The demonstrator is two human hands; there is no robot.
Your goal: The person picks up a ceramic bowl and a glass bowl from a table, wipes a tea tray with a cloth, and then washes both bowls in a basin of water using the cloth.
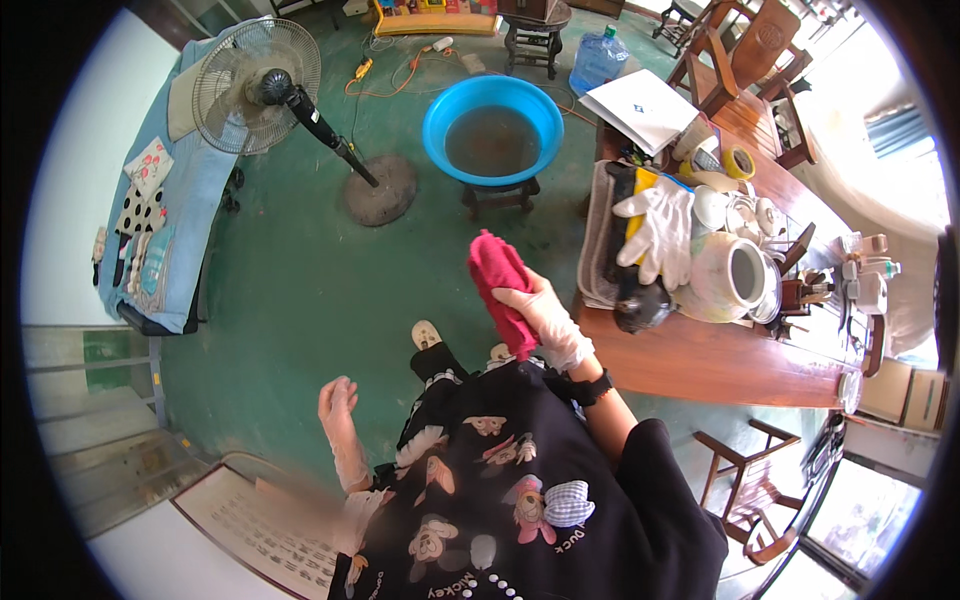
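A folded dark pink cloth [501, 289] is in my right hand [536, 307], which wears a thin clear glove, with the thumb on top of the cloth. My left hand [340, 409], gloved alike, hangs out to the left with its fingers curled loosely and nothing seen in it. Beyond the cloth, a blue plastic basin [551, 135] holding murky water rests on a low dark wooden stool [501, 199]. White work gloves [658, 225] lie near the left edge of the wooden table, beside a large ceramic jar [724, 277].
A standing fan [259, 86] with a heavy round base [380, 191] stands left of the basin. An orange cable [397, 88] and a water bottle [600, 56] lie behind it. The wooden table [675, 349] is on my right, a blue-covered bed [191, 217] at far left.
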